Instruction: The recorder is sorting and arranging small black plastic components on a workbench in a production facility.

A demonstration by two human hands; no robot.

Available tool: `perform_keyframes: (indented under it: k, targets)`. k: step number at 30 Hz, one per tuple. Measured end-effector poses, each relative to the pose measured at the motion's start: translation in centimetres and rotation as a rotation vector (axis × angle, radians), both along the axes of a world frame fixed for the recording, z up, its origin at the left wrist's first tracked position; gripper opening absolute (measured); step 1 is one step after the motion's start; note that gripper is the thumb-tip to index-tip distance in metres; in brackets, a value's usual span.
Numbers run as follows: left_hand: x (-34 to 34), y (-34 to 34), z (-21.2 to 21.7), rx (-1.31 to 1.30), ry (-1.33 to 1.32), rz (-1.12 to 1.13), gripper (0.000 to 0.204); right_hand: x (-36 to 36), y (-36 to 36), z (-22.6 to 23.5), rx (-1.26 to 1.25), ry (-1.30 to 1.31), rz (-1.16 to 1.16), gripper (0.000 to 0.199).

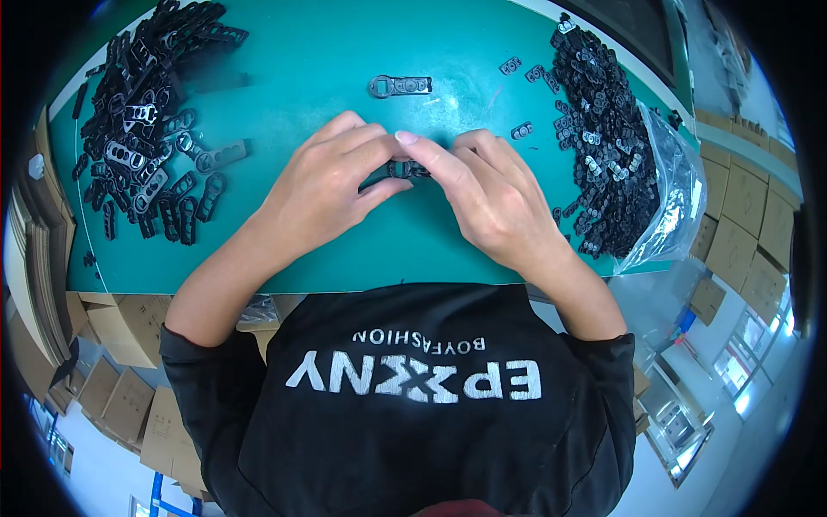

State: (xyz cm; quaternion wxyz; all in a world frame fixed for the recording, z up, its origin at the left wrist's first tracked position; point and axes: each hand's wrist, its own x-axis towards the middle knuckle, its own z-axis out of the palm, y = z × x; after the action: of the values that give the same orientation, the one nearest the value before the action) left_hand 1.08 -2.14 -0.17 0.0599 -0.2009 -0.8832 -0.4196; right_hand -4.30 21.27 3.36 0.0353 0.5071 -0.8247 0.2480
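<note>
One black plastic piece with round openings [407,170], small, partly covered by fingers: held between both hands above the near-middle of the worktop, just short of a second part. Finer detail hidden.

Two bare hands. Left hand [332,177]: narrow pinch, thumb along the near side of the piece, fingers curled behind. Right hand [495,194]: likewise narrow on the same piece, thumb reaching across to the far side.

Handling, as judged: steady the piece with the left, press with the right thumb evenly and squarely; a tilted push could make so small an item slip or sit crooked. Fingertips kept off the openings would give a better view (they hide much of it at present).

One long black plastic part with a ring-shaped end [401,85]: lying flat, beyond the hands.

One green flat-surfaced worktop [388,250]: carrying all of the above.

One heap of long black plastic parts [142,112]: left side, loose, no container.

One heap of small black oblong pieces [603,146]: right side, several strays nearby.

One clear plastic bag [683,207]: crumpled against that heap; amount inside unclear.

Several brown cardboard boxes [743,194]: stacked off to the right; contents not visible.
</note>
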Motion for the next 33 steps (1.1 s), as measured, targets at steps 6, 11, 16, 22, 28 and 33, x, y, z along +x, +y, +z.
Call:
perform_keyframes:
  k: [6,11,16,22,28,33]
  targets:
    - [0.0,0.0,0.1,0.047,0.013,-0.010,0.041,-1.2,0.2,-0.6,-0.103,-0.135,0.030,0.076]
    - [0.1,0.0,-0.2,0.032,0.013,0.001,0.039,-1.4,-0.3,0.5,-0.021,-0.100,0.038,0.074]
    - [0.0,0.0,0.3,0.021,-0.014,-0.004,0.037,-0.6,0.0,-0.5,-0.018,0.005,-0.035,0.071]
    - [-0.1,0.1,0.0,0.061,0.006,-0.003,0.039,-0.3,0.4,-1.3,-0.121,-0.063,-0.087,0.069]
    - [0.0,-0.1,-0.5,0.006,-0.006,0.013,0.038,0.2,-0.3,1.0,0.138,0.151,-0.058,0.061]
    - [-0.1,0.3,0.1,0.051,-0.017,0.017,0.039,0.3,0.7,-1.6,0.018,0.318,0.015,0.054]
